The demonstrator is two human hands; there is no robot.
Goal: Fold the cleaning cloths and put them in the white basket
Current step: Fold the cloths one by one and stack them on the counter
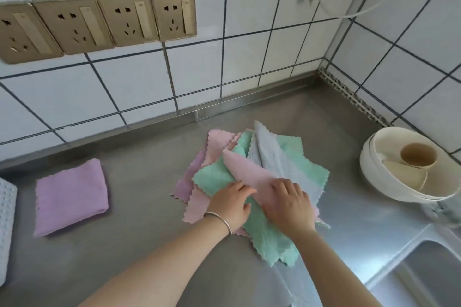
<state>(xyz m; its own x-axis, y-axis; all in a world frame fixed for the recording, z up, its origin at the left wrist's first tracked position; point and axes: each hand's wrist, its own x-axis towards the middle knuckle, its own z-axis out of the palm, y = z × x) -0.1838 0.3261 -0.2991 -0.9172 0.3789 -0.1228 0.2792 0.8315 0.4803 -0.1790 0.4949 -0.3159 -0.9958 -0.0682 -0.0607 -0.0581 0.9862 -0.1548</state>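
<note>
Both hands [262, 203] on pink cloth [245, 169]

Steel worktop [149, 252], the landmark for all that follows. Behind it rises a wall of white tiles [252, 2] with dark grout. High on that wall, above the worktop's left half, a row of four gold-coloured socket plates [99, 25]. At the worktop's right edge, near the corner, a stack of white bowls [389, 182] holding a tan paper cup [417, 154] lying on its side. At the worktop's lower right, a recessed steel sink [424, 271].
</note>
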